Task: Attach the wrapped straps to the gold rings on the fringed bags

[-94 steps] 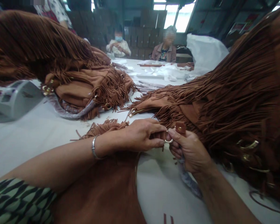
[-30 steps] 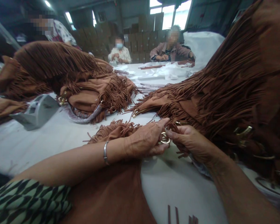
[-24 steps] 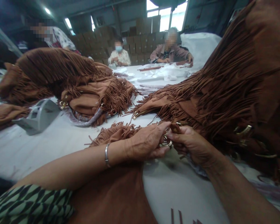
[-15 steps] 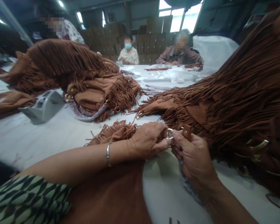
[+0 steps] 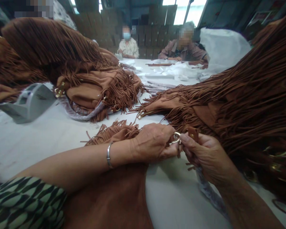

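Observation:
A gold metal ring [image 5: 176, 137] sits between my two hands. My left hand [image 5: 154, 141] is closed, with thumb and forefinger gripping the ring from the left. From the right, my right hand [image 5: 205, 156] is closed round the end of a plastic-wrapped bag strap [image 5: 206, 184], its thumb tip against the ring. A brown leather tab [image 5: 193, 134] with a gold stud sticks up behind my right thumb. Below my left forearm lies a brown suede bag [image 5: 109, 197]; its fringe [image 5: 109, 132] spreads beyond my wrist. My fingers hide how ring and strap join.
Fringed brown bags pile up at the left [image 5: 85, 86] and right [image 5: 240, 101]. A grey tape dispenser [image 5: 30, 101] stands on the white table [image 5: 38, 136]. White wrapping [image 5: 181, 68] lies at the far side, where two people sit; another person is at far left.
The ring shows more openly between my fingers, and my right hand has shifted slightly right with the strap. Small brown strips now hang below the ring. The view has tilted slightly down.

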Demonstrator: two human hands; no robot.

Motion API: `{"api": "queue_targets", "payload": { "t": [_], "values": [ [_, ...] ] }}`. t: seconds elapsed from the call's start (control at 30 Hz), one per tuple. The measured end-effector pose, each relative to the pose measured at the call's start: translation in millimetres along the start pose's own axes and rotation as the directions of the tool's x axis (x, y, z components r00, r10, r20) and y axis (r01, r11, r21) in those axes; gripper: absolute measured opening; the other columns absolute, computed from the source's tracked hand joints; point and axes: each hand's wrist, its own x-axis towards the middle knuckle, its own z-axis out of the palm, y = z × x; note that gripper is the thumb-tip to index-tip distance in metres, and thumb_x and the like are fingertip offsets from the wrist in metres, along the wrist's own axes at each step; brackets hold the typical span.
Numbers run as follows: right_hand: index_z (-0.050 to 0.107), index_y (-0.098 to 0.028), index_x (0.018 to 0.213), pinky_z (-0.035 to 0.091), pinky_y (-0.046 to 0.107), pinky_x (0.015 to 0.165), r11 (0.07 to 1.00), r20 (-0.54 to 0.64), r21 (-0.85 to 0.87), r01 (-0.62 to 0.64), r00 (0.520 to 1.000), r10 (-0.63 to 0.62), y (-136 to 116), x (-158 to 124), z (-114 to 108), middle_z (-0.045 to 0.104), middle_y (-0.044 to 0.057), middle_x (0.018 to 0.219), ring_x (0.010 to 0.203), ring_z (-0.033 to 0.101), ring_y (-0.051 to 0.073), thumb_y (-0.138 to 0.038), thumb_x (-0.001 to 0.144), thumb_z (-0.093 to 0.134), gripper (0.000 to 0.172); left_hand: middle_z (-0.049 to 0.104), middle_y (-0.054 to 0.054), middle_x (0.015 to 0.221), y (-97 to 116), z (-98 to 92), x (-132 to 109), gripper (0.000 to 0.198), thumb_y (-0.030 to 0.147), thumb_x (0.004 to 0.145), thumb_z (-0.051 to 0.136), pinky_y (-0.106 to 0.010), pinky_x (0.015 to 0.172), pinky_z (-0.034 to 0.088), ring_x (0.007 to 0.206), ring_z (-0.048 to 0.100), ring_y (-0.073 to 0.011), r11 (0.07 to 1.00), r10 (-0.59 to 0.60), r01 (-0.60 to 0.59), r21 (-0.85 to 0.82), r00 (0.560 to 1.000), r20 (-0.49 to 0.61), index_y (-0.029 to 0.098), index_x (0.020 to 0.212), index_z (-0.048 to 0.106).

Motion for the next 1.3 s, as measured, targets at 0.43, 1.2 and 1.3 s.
{"api": "queue_targets", "payload": {
  "t": [0.43,1.2,1.3],
  "values": [
    [0.058,-0.018,0.071,0.039,0.021,0.046,0.798,0.275,-0.546,0.254,0.955,-0.115,-14,-10,-8,0.05,0.0,0.063,0.055,0.046,0.012,-0.046,0.083,0.056,0.031,0.059,0.003,0.069,4,-12.1,-2,0.014,0.029,0.079,0.054,-0.022,0.056,0.035,0.059,0.05,-0.0097,0.929,-0.282,0.28,-0.243,0.959,0.025,0.017,0.087,0.055],
    [0.061,-0.016,0.067,0.034,0.02,0.041,0.931,0.135,-0.352,0.096,0.99,-0.051,-11,-10,2,0.047,-0.001,0.055,0.048,0.043,0.01,-0.052,0.075,0.063,0.037,0.061,0.003,0.068,-3,0.0,-10,0.016,0.032,0.081,0.053,-0.021,0.052,0.038,0.055,0.052,-0.0092,0.986,-0.111,0.099,-0.136,0.99,-0.088,0.017,0.086,0.049],
    [0.062,-0.016,0.067,0.035,0.02,0.041,0.913,0.153,-0.394,0.109,0.987,-0.052,-11,-11,2,0.05,0.0,0.056,0.049,0.045,0.011,-0.051,0.074,0.064,0.036,0.062,0.001,0.071,-5,1.7,-11,0.016,0.032,0.082,0.051,-0.022,0.056,0.042,0.059,0.055,-0.0108,0.997,-0.043,0.035,-0.075,0.993,-0.111,0.017,0.087,0.049]
  ]
}}
